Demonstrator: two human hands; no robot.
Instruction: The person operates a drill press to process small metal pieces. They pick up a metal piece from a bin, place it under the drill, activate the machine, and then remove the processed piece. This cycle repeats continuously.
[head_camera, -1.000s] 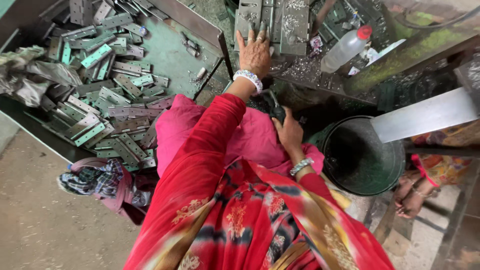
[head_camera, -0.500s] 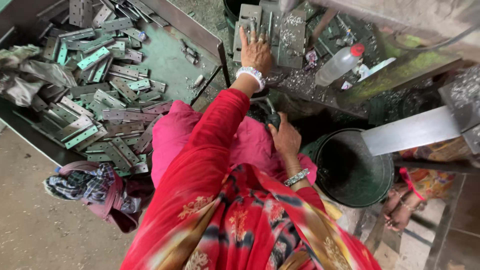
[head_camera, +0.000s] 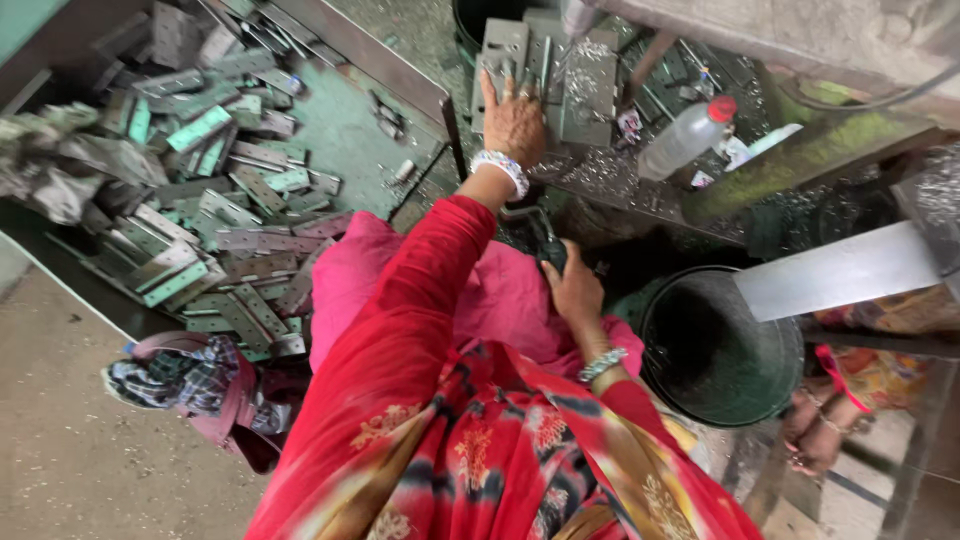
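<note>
Metal plates (head_camera: 560, 75), grey and flat, stand side by side on the machine bed (head_camera: 640, 190) at the top of the view, dusted with bright swarf. Left hand (head_camera: 513, 118) lies palm-down across them, fingers spread and flat, pressing rather than gripping; a white beaded bracelet (head_camera: 500, 168) sits at the wrist. Right hand (head_camera: 573, 290) is low, close to the lap, closed around a dark handle (head_camera: 545, 240) that rises just below the bed; what the handle joins to is hidden. A beaded bangle (head_camera: 601, 365) rings that wrist. Bed surface is grimy, littered with filings and small scraps; a clear plastic bottle with a red cap (head_camera: 686, 138) lies tilted on it, right of the plates. To the left, a green-floored metal tray (head_camera: 350, 130) with a raised rim holds a loose heap of hinge-like metal strips (head_camera: 215, 240), grey and pale green, piled without order. Crumpled grey cloth (head_camera: 60, 170) rests on the heap's far left edge. A checked rag on a pink bundle (head_camera: 185, 385) sits on the bare concrete floor (head_camera: 70, 450) just below the tray. Right of the lap, a dark round bucket (head_camera: 715, 350) stands on the floor, under a pale flat bar (head_camera: 840, 270) that juts in from the right. Another person's hand (head_camera: 815, 435) shows at the lower right, beside the bucket. Red patterned sleeves and pink cloth fill the foreground.
</note>
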